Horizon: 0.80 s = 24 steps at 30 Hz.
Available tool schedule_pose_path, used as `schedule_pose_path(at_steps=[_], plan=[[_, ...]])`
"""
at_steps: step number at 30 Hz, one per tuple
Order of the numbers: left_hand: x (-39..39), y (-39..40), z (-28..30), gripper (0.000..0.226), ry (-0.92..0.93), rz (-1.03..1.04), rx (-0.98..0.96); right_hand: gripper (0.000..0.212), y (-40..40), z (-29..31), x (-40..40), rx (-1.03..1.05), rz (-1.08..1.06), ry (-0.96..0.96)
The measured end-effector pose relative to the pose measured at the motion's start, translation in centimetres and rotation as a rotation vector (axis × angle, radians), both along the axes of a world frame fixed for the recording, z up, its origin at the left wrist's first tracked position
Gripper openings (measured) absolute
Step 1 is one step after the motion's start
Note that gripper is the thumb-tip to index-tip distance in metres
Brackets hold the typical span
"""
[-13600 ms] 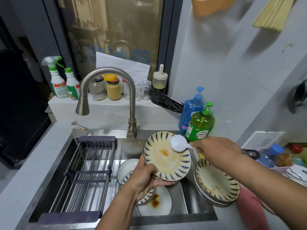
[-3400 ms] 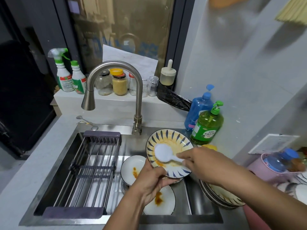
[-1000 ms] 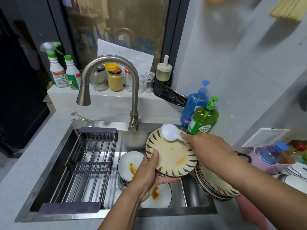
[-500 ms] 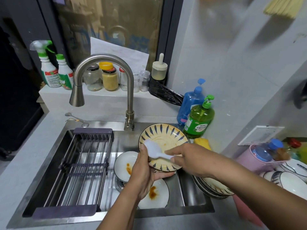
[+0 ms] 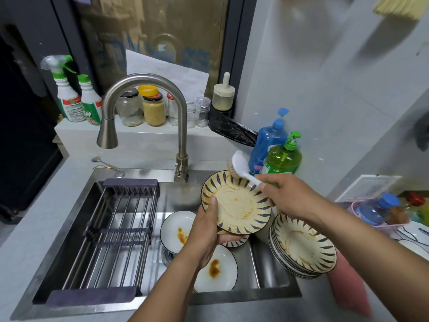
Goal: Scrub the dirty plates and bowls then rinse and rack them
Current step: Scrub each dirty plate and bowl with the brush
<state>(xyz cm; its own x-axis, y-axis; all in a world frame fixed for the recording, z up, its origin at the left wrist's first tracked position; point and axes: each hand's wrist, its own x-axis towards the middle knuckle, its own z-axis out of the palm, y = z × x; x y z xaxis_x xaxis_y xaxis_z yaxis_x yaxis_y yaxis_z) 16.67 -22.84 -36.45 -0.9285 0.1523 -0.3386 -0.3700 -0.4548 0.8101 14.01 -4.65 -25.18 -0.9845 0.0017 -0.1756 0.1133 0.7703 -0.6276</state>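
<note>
A steel sink point(image 5: 276, 292) is set into a grey countertop point(image 5: 27, 242) under a dark window. Nearest the camera, a white plate point(image 5: 217, 273) with an orange stain lies on the sink floor, and a dish rack point(image 5: 109, 240) spans the left half of the sink. Beyond the white plate, a white bowl point(image 5: 175, 231) with an orange smear sits on the sink floor. At the right edge of the sink stands a stack of striped plates point(image 5: 304, 251). The left hand point(image 5: 206, 231) is closed on the lower left rim of a striped plate point(image 5: 236, 204), thumb on the upper face, fingers underneath, holding it tilted over the sink. The plate's face carries a smeared brownish film. The right hand point(image 5: 285, 198) is clenched around the handle of a white brush point(image 5: 239, 166), whose bristles touch the far rim of the held plate. Behind the brush stand a green soap bottle point(image 5: 284, 156) and a blue bottle point(image 5: 267, 140), touching each other. The faucet point(image 5: 144, 108) arches over the sink's far edge. On the ledge behind it stand jars point(image 5: 144, 108) and two spray bottles point(image 5: 76, 98).
</note>
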Motion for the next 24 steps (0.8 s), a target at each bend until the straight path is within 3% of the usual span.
schedule_pose_path(at_steps=[3,7,13,24], plan=[[-0.7,1.3,-0.2,0.042,-0.025,0.013,-0.099,0.028,1.1,1.0,0.0,-0.268,-0.116,-0.002],[-1.6,3.6,-1.3,0.036,0.077,0.002,-0.414,0.028,2.6,1.5,0.7,-0.416,-0.173,-0.016],[-2.2,8.3,-1.9,0.040,0.149,-0.095,-0.653,0.025,5.5,1.0,2.5,-0.476,-0.247,0.013],[-3.4,13.8,-4.7,0.037,0.224,-0.296,-0.864,0.027,10.9,0.3,4.9,-0.513,-0.387,0.055]])
